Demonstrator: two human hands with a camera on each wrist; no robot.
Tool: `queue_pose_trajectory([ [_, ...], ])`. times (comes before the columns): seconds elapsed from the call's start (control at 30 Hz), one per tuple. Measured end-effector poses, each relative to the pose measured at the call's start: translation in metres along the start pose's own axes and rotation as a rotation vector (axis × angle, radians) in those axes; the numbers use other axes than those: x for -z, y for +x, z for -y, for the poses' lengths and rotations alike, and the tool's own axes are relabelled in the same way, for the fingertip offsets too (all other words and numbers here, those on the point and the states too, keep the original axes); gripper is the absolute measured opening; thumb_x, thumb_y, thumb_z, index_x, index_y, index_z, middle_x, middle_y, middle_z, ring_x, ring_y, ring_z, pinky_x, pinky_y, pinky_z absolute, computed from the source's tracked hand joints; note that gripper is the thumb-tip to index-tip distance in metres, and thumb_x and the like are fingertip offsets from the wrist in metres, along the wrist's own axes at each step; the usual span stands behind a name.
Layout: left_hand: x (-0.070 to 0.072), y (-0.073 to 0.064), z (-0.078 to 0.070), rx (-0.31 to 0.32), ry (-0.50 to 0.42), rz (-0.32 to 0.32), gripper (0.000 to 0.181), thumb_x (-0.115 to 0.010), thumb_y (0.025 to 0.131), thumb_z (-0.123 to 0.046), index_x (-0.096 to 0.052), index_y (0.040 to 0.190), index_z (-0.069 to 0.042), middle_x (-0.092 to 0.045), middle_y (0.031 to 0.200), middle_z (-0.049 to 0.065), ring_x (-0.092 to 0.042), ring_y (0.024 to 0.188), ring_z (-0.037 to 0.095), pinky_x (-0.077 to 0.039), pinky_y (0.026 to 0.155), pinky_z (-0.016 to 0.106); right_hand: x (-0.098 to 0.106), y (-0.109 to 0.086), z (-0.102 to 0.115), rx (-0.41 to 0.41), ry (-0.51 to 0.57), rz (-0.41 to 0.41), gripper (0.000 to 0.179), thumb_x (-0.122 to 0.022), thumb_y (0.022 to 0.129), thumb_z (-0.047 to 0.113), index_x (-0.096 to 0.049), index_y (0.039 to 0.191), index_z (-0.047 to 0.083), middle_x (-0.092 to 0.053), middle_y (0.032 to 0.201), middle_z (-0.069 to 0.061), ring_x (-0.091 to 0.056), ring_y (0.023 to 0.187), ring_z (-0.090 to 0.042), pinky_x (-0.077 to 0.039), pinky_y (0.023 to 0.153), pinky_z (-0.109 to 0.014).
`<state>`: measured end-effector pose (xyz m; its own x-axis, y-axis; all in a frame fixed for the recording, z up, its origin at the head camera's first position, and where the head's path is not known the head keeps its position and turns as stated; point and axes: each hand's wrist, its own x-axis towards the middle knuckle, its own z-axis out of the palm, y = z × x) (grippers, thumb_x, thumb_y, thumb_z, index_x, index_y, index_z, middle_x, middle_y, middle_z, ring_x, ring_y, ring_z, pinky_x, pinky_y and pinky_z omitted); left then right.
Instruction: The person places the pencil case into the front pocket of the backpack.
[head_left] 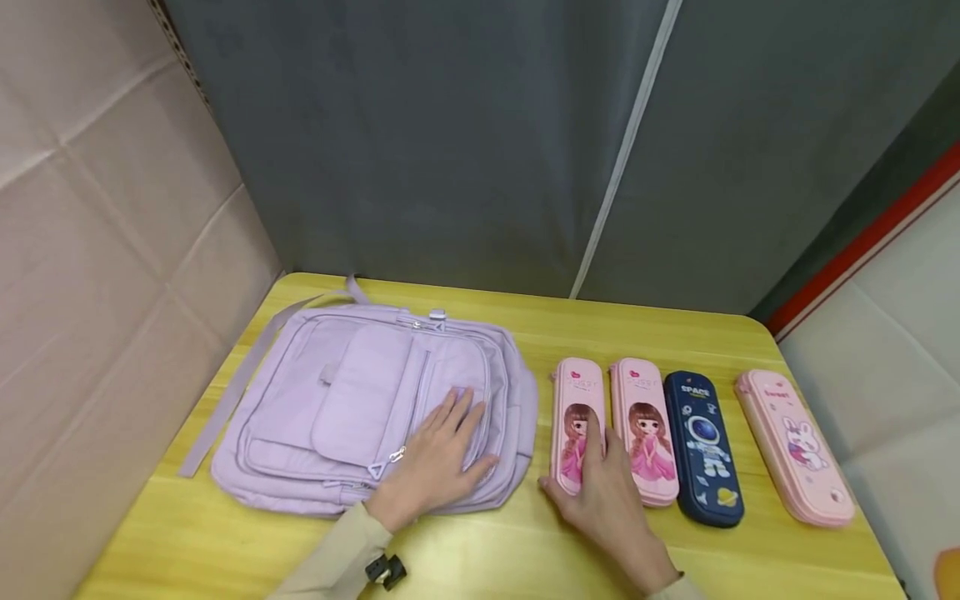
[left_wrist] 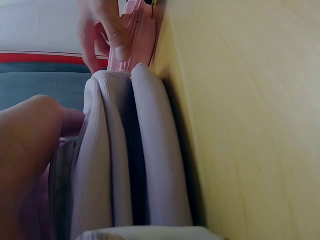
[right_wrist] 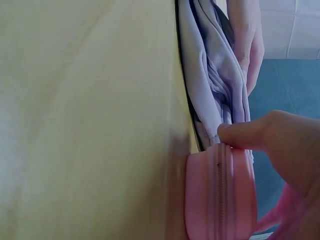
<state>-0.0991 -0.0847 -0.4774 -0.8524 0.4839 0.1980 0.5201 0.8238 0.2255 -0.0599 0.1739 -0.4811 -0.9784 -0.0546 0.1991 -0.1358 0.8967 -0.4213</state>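
A lilac backpack lies flat on the wooden table, its front pocket and zippers facing up. My left hand rests on its right part with fingers stretched out. To the right of the bag, a pink pencil case with a printed girl in a pink dress lies on the table. My right hand grips its near part, thumb along the left side and fingers over the right side. In the right wrist view, the thumb touches the zippered pink pencil case close to the backpack.
Right of the held case lie a matching pink pencil case, a dark blue space pencil case and a pink rabbit pencil case. A backpack strap trails left on the table. A grey partition stands behind.
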Motion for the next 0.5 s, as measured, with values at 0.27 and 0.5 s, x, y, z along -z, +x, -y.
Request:
queue_pose_trajectory([
  [0.27, 0.0049, 0.0001, 0.0005, 0.010, -0.033, -0.002, 0.067, -0.060, 0.097, -0.042, -0.048, 0.146, 0.001, -0.040, 0.157, 0.023, -0.039, 0.145, 0.044, -0.035, 0.120, 0.051, -0.0003, -0.0044, -0.0012, -0.092, 0.045, 0.010, 0.116, -0.091, 0.071, 0.039, -0.025, 0.147, -0.020, -0.046, 0.132, -0.047, -0.052, 0.120, -0.058, -0.046, 0.102, -0.064],
  [0.5, 0.0026, 0.0009, 0.0016, -0.008, -0.084, -0.146, 0.053, -0.069, 0.092, -0.033, -0.061, 0.133, -0.001, -0.055, 0.146, 0.020, -0.055, 0.133, 0.039, -0.047, 0.110, 0.048, 0.0011, -0.0041, -0.0040, -0.186, 0.073, 0.007, 0.105, -0.091, 0.069, 0.039, -0.038, 0.140, -0.019, -0.054, 0.128, -0.040, -0.058, 0.114, -0.054, -0.050, 0.098, -0.062],
])
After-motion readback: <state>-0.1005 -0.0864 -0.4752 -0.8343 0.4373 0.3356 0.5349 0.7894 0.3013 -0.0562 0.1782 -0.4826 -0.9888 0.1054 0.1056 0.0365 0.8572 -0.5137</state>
